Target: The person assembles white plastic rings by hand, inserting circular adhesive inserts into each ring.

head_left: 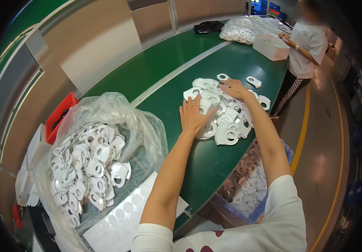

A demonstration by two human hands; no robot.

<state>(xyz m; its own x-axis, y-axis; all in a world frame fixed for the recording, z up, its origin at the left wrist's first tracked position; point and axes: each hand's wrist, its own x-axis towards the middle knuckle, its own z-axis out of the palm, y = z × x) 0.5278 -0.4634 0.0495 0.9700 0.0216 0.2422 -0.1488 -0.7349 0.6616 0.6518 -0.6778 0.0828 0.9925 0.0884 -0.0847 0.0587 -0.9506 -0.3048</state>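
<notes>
A loose heap of flat white plastic parts, each with a round hole, lies on the green tabletop in front of me. My left hand rests on the heap's left side, fingers spread and the thumb side blurred. At the far right of the heap, my right hand lies over the parts with its fingers stretched out. Neither hand grips a part. A few parts sit apart from the heap, such as one white part just beyond my right hand.
Left of me, an open clear plastic bag holds many similar parts, beside a white sheet with round stickers and a red bin. Below the table's right edge stands a lined container of parts. Farther off, a person works at a white box.
</notes>
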